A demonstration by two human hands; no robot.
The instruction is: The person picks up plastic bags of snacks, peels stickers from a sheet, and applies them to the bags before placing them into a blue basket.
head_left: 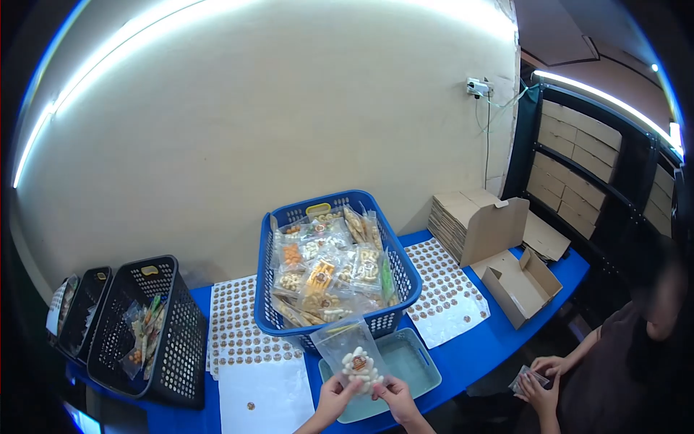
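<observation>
A clear plastic pouch of white, peanut-shaped snacks [356, 358] with a round brown sticker is held up in front of me. My left hand [335, 401] pinches its lower left corner, and my right hand [396, 399] grips the lower right one. Behind the pouch lies a shallow pale-green tray [426, 365]. Just beyond stands a blue plastic basket [413, 278], heaped with several clear pouches of mixed snacks [322, 271]. Sheets of round stickers flank the basket, one on the left [253, 318] and one on the right [444, 278].
Dark baskets [189, 347] holding more pouches stand at the left. An open cardboard box [517, 289] and a stack of flat cartons [444, 224] sit on the blue table [463, 347] at the right. Another person's hands [541, 383] hold a small clear packet at lower right.
</observation>
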